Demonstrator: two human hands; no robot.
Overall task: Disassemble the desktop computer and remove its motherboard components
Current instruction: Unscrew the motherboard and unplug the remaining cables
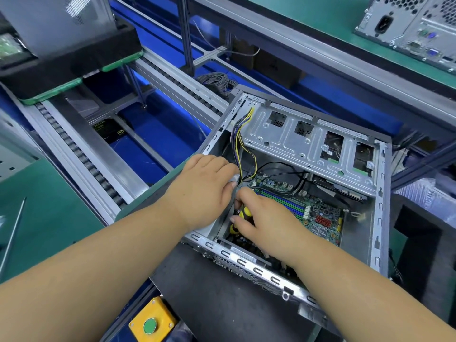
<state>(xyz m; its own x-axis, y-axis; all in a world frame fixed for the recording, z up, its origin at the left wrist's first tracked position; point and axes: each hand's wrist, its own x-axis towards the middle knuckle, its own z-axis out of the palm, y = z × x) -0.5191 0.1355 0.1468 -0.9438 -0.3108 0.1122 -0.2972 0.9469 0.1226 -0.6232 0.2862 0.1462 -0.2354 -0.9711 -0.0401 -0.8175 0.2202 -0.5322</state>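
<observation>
Nearest to you, at the bottom, sits a yellow box [152, 321] with a green button, and your two bare arms reach out over it. The open case [380, 218] lies on its side on a dark mat [212, 299], a little right of the middle. Your right hand [266, 218] is down inside the case, fingers curled tight around a screwdriver [243, 213] with a yellow and black handle. Your left hand [209, 181] rests over the left wall of the case, its fingertips down by the wires [243, 134]; you cannot tell if it grips them. The two hands are very close, almost touching. The wires run up from there to the far left corner of the case. The green board [318, 215] lies flat on the case floor, just right of your right hand. A silver drive cage [308, 141] covers the far part. Another case [414, 28] stands far right. A belt track [81, 154] runs along the left.
</observation>
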